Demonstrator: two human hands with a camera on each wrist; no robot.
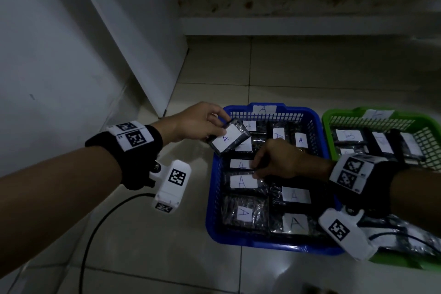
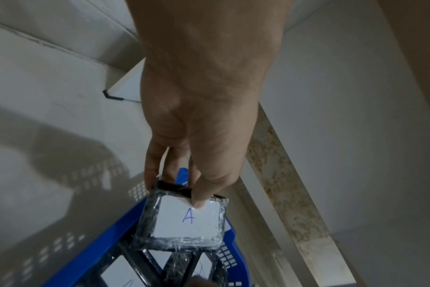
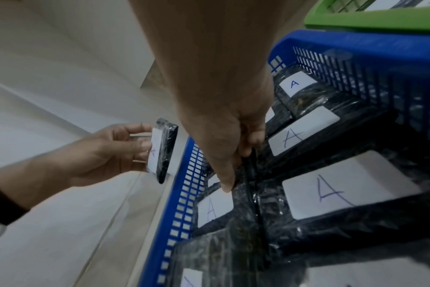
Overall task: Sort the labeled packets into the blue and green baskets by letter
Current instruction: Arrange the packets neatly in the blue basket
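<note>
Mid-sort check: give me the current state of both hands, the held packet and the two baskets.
left hand: pinches a packet
held A packet: tilted, above the blue basket's far left corner
right hand: inside the blue basket, fingers on the packets
blue basket: tagged A, filled with A packets
green basket: holds packets, one reads B

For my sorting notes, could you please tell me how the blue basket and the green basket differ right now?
The blue basket holds packets labelled A; the green basket holds at least one labelled B. The left hand holds an A packet over the blue one; none over the green. Both are perforated plastic with a paper tag.
</note>
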